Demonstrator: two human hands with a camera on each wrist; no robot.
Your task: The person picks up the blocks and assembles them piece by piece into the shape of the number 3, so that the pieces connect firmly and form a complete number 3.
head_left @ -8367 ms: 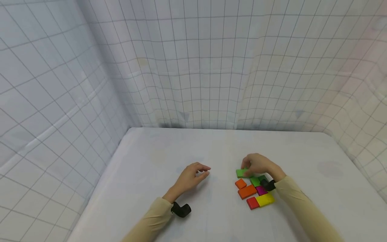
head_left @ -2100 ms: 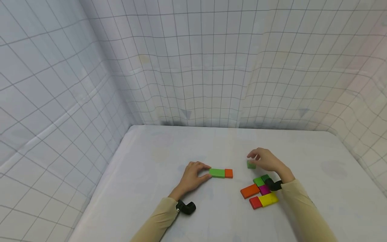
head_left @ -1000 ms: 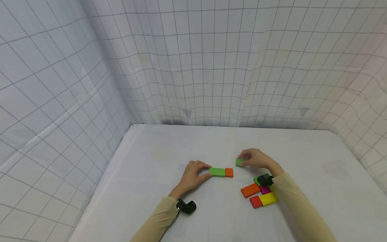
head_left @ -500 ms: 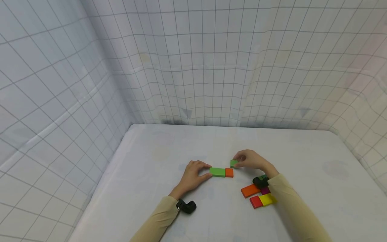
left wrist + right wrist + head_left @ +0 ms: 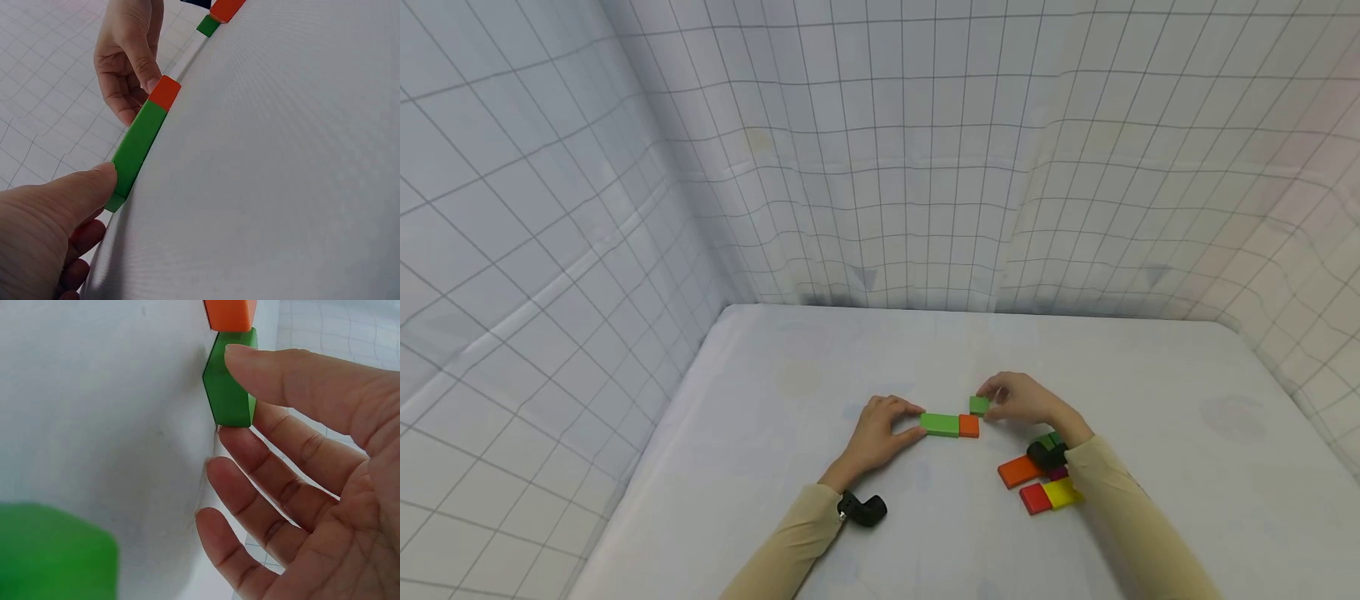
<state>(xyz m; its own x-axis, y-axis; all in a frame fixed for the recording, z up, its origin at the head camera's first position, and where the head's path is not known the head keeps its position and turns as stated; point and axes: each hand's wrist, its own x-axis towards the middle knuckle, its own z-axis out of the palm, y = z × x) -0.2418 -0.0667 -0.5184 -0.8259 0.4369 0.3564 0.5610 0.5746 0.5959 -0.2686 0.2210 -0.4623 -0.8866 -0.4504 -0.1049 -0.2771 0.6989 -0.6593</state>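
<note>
In the head view, a long light-green block point(image 5: 940, 425) lies end to end with a small square orange block point(image 5: 969, 426) on the white table. My left hand point(image 5: 874, 433) holds the long block's left end between thumb and index finger; the left wrist view shows the thumb point(image 5: 100, 181) against its side. My right hand point(image 5: 1018, 398) pinches a small square green block point(image 5: 978, 405) just behind the orange one. In the right wrist view the thumb lies on the green block point(image 5: 231, 387), its other fingers spread loosely, and the block borders the orange block point(image 5: 231, 312).
To the right, nearer the person, lie an orange rectangular block point(image 5: 1018, 472), a red block point(image 5: 1036, 498), a yellow block point(image 5: 1063, 493), a magenta block point(image 5: 1057, 474) and green ones point(image 5: 1047, 442), partly hidden by the right wrist. Gridded white curtains point(image 5: 865, 167) surround the table point(image 5: 820, 358).
The long green and orange blocks have left the right-hand group and now lie mid-table. My right hand has carried the small green block leftward to the orange one. Lately the left hand stays still.
</note>
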